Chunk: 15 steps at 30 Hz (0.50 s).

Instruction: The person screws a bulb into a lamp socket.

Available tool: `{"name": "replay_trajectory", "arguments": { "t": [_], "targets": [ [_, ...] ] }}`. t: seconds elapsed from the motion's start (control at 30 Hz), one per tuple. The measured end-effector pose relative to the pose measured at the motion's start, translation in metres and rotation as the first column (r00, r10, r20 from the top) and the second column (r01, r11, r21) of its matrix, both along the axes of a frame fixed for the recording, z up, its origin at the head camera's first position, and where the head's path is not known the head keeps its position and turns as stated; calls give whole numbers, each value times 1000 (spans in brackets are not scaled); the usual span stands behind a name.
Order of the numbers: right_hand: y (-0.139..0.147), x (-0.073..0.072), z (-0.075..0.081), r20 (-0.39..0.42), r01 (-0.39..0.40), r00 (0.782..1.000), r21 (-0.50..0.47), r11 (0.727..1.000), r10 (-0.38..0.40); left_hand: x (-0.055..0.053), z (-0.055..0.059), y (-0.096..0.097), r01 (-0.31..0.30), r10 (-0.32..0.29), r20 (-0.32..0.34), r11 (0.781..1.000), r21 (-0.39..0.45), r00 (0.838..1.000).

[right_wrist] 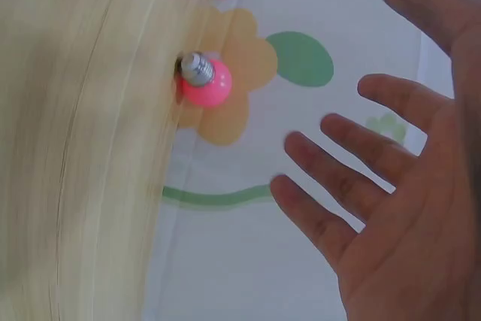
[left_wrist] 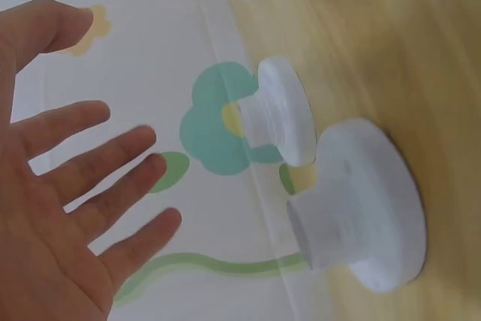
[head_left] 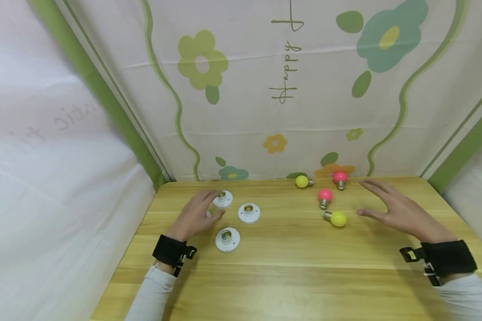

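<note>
Several white round lamp sockets stand on the table at the left in the head view: a back socket, a middle socket and a front socket. Another is mostly hidden behind my left hand, which hovers over them, fingers extended. In the left wrist view its palm faces a large socket, apart from it. At the right lie two pink bulbs, one farther back and one nearer, and two yellow bulbs, one back and one front. Right of them my right hand hovers, holding nothing.
The wooden table meets a white flowered curtain at its back edge. More white cloth hangs along the left side. Black straps circle both wrists.
</note>
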State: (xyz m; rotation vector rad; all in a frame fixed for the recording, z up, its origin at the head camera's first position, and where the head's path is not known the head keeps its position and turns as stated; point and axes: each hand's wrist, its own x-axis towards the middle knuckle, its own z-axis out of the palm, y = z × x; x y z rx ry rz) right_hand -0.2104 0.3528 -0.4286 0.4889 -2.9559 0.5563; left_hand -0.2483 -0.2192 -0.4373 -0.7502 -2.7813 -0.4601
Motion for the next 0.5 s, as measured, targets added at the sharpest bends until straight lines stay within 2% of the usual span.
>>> {"name": "replay_trajectory", "arguments": {
  "t": [0.13,0.3,0.4,0.5],
  "targets": [
    [-8,1,-3,20,-8,1000,-4,1000,8,5,-6,2,20,-21,11,999,51,1000],
    [-19,2,-11,-2,-53,999,-34,998,53,13,-13,4,42,-55,92,990,132,994],
    [-26,3,-15,-20,-82,997,-63,995,81,19,-18,6,65,-90,162,986,154,983],
    [-35,2,-20,-20,-100,995,-76,992,98,23,-22,6,87,-125,234,982,166,964]
  ]
}}
